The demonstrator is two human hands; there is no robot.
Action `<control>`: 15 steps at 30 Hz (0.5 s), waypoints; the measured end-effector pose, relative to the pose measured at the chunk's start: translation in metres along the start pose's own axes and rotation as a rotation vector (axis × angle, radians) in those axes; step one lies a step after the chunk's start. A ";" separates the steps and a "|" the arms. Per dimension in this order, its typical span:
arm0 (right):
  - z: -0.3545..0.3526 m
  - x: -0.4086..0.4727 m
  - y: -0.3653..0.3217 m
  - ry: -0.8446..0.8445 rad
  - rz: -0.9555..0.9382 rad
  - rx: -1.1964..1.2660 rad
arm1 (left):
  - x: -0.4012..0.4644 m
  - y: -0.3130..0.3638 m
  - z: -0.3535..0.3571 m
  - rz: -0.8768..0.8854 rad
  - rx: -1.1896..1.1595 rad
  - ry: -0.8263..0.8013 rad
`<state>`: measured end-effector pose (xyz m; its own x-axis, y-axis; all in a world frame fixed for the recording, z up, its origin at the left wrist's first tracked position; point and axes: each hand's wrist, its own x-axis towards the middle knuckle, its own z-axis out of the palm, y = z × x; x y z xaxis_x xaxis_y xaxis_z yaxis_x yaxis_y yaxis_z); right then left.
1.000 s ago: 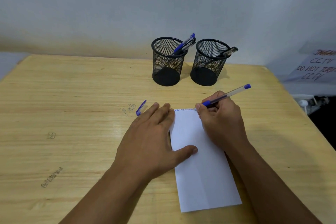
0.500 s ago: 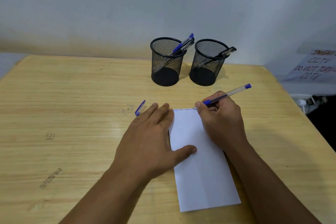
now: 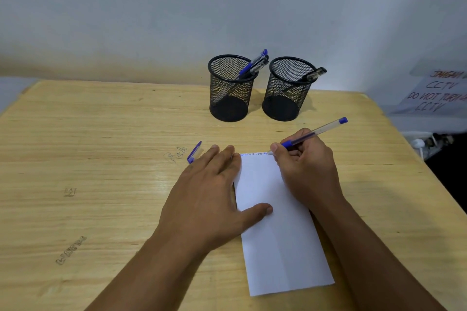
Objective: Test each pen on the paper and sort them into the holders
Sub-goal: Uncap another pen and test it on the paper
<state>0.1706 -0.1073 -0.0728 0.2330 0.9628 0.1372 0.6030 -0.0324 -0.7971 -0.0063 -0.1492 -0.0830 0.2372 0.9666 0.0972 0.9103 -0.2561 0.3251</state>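
Pen [image 3: 313, 132] pinched in my right hand [image 3: 307, 168], tip scribbling at paper's [image 3: 278, 235] 12 o'clock edge; left hand [image 3: 209, 199] flat, fingers spread, pinning sheet against sliding.

Left hand [image 3: 212, 199] flat, right hand [image 3: 307, 169] curled

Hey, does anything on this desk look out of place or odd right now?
Only small things. A loose blue pen cap lies on the table beside the left hand, off the pen in the right hand. The tabletop also carries old scribbles. The paper and both holders look in order.
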 end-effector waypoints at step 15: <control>0.000 0.001 0.001 0.028 -0.012 0.031 | 0.000 0.000 0.000 -0.004 0.011 -0.005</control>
<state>0.1714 -0.1058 -0.0739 0.2476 0.9550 0.1632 0.5822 -0.0120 -0.8130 -0.0066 -0.1493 -0.0832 0.2356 0.9675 0.0914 0.9149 -0.2526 0.3150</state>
